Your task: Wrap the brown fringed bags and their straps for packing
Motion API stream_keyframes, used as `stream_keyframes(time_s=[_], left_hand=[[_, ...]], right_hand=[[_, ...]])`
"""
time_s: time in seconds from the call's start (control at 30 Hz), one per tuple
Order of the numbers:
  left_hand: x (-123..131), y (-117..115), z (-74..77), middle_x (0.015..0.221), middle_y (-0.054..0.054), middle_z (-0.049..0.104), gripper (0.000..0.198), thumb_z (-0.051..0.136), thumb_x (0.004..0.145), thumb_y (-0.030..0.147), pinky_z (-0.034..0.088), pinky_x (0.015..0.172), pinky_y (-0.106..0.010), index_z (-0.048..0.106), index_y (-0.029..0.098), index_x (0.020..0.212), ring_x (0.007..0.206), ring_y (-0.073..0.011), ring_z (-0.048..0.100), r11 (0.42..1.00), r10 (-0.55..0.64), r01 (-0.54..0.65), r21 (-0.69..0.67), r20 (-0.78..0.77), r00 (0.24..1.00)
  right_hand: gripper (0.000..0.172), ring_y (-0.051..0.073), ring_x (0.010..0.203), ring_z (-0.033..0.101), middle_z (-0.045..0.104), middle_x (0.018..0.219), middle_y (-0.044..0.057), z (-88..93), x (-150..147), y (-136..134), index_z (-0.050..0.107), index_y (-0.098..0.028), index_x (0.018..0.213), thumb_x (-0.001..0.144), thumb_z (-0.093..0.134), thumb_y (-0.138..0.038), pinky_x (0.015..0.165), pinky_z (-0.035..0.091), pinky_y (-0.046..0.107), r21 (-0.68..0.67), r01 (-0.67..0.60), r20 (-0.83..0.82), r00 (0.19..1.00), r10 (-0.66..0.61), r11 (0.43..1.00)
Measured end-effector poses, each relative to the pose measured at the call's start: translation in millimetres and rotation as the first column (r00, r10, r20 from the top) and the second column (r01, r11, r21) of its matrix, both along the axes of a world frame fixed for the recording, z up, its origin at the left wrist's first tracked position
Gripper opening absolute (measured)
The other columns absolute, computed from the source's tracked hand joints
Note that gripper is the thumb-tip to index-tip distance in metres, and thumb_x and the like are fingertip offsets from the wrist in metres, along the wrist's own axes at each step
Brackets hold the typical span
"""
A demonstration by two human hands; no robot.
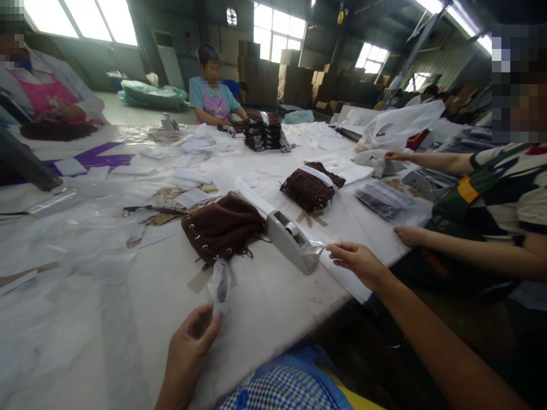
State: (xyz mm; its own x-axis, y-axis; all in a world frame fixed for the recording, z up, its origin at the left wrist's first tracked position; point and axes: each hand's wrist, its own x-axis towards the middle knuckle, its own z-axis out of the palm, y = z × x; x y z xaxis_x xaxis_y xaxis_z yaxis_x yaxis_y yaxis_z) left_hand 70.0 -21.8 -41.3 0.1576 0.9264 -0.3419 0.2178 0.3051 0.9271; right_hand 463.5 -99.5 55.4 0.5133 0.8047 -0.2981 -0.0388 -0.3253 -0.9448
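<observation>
My left hand (194,336) pinches the lower end of a narrow dark piece wrapped in clear plastic (221,282) above the white table. Just beyond it lies a brown drawstring bag (222,228) with gold eyelets along its near edge; I cannot tell whether the wrapped piece is joined to it. A grey tape dispenser (290,242) stands right of the bag. At its cutting end, my right hand (354,262) has thumb and forefinger closed on the end of the clear tape (323,247).
A stack of brown fringed goods (311,185) with a white band lies behind the dispenser, and a taller stack (265,131) farther back. Plastic sheets (98,250) cover the left side. A co-worker's arms (465,250) reach in from the right, by a bagged item (384,199).
</observation>
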Motion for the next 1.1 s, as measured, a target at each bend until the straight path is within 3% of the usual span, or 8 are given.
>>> stream_keyframes(time_s=[0.23,0.5,0.67,0.73,0.87,1.0,1.1], left_hand=[[-2.8,-0.2,-6.1,0.115,-0.009,0.070,0.056,0.076,0.067,0.057,0.045,0.102,-0.038,0.067,0.018,0.107,0.113,-0.0288,0.061,1.000,-0.003,0.004,-0.011,0.022,1.000],[3.6,-2.2,5.4,0.113,-0.010,0.071,0.057,0.077,0.066,0.055,0.045,0.103,-0.040,0.068,0.016,0.106,0.112,-0.0293,0.062,0.998,0.055,-0.053,-0.025,0.067,0.996],[8.8,-4.1,7.5,0.113,-0.011,0.071,0.054,0.076,0.069,0.053,0.044,0.103,-0.041,0.068,0.015,0.107,0.112,-0.0289,0.062,0.998,0.055,-0.054,-0.009,0.096,0.994],[9.8,-4.3,5.6,0.113,-0.011,0.071,0.053,0.075,0.070,0.052,0.044,0.102,-0.040,0.068,0.015,0.107,0.110,-0.0277,0.063,0.999,0.050,-0.051,0.013,0.098,0.994],[10.8,-6.1,4.1,0.108,-0.011,0.072,0.047,0.074,0.072,0.049,0.048,0.096,-0.036,0.068,0.014,0.104,0.104,-0.0254,0.066,0.994,0.048,-0.058,0.096,0.110,0.993],[12.2,-8.5,8.0,0.104,-0.010,0.073,0.039,0.070,0.077,0.045,0.049,0.091,-0.033,0.069,0.015,0.102,0.099,-0.0233,0.067,0.984,0.015,-0.030,0.174,0.088,0.996],[12.1,-9.3,10.9,0.099,-0.008,0.074,0.035,0.069,0.079,0.044,0.050,0.088,-0.031,0.070,0.016,0.099,0.095,-0.0223,0.067,0.975,-0.001,-0.013,0.220,0.064,0.998]], right_hand=[[0.038,0.014,0.077,0.069,0.075,0.091,0.008,-24.7,-9.7,-14.4,0.076,-0.017,0.086,0.064,0.086,-0.046,0.068,0.054,0.020,-0.065,0.064,-0.133,0.988,-0.073,0.996],[0.042,0.011,0.060,0.062,0.074,0.078,0.007,-57.2,-27.5,-3.8,0.074,-0.014,0.085,0.063,0.085,-0.048,0.056,0.050,0.020,0.137,0.225,0.039,0.972,-0.232,0.965],[0.039,0.011,0.057,0.060,0.073,0.078,0.005,-68.5,-52.2,-10.6,0.072,-0.016,0.081,0.060,0.087,-0.045,0.054,0.052,0.022,0.118,0.326,-0.128,0.942,-0.312,0.938],[0.035,0.010,0.057,0.059,0.072,0.078,0.005,-65.0,-73.9,-12.9,0.072,-0.017,0.082,0.066,0.084,-0.045,0.055,0.051,0.021,0.141,0.245,-0.100,0.967,-0.233,0.959],[0.026,0.012,0.061,0.061,0.071,0.076,0.004,-44.3,-130.2,-6.3,0.070,-0.017,0.083,0.080,0.074,-0.043,0.062,0.052,0.023,0.202,-0.114,0.080,0.992,0.099,0.973],[0.023,0.013,0.065,0.065,0.071,0.077,0.004,-33.6,-180.2,14.2,0.069,-0.017,0.083,0.086,0.068,-0.040,0.065,0.052,0.024,0.233,-0.418,0.105,0.908,0.405,0.878],[0.022,0.015,0.066,0.066,0.071,0.074,0.003,-40.3,-207.3,32.0,0.068,-0.017,0.083,0.085,0.069,-0.039,0.066,0.052,0.025,0.243,-0.523,0.078,0.850,0.521,0.817]])
